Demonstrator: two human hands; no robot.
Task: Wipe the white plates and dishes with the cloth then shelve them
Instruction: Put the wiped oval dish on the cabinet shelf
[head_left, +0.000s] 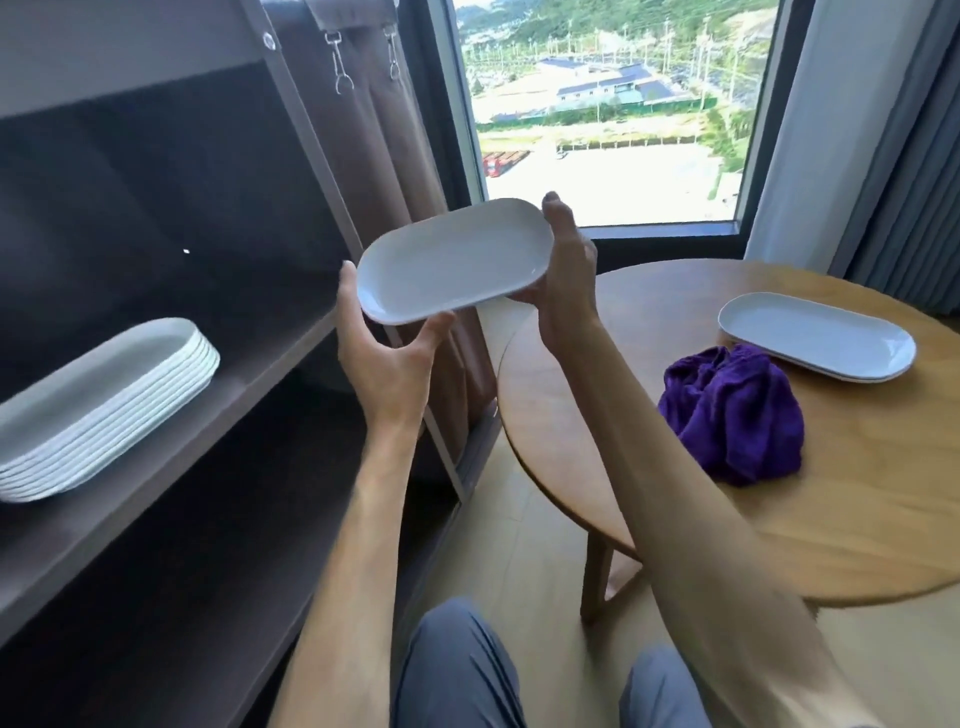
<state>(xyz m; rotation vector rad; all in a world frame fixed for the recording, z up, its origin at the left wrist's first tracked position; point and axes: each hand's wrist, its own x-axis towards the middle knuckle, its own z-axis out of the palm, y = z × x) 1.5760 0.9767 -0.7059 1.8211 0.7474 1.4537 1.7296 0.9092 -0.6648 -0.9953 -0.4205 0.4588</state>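
Supports inspected, with the round wooden table (857, 499) as reference. Its top carries two items. A crumpled purple cloth (732, 415) lies near the middle of the visible top. Oval white dishes (815, 335), apparently two stacked, sit on the window side of the cloth, their near rim touching or slightly overlapping it. The table stands on a pale wood floor (498, 561).

Left of the table stands a dark brown shelving unit (291, 332). Its middle board holds one stack of white oval dishes (104, 410), several high, set at the end farthest from the table.
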